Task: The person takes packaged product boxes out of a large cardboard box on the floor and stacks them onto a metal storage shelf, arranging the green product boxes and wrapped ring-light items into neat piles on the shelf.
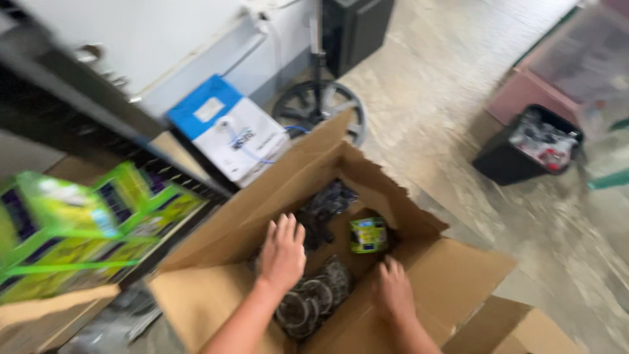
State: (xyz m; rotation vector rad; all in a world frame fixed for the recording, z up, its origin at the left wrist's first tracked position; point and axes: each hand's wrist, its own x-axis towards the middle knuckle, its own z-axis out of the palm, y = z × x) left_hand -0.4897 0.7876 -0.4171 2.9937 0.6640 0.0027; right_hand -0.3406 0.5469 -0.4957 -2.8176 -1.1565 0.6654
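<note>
An open brown cardboard box (262,196) stands on the floor with its flaps spread. My left hand (283,252) reaches down into it, fingers together, resting over dark round parts (314,295) near the bottom. My right hand (393,288) is inside the box too, low on the right wall; its fingers curl downward and I cannot see whether they grip anything. A small green and yellow packet (368,235) lies deeper in the box, beside a heap of dark items (327,203). The picture is blurred.
Green and yellow packages (78,229) sit on a dark shelf at left. A blue and white box (229,131) leans behind the carton, near a wheel (321,105). A black bin (524,147) stands on the floor at right, and another cardboard piece (517,328) lies bottom right.
</note>
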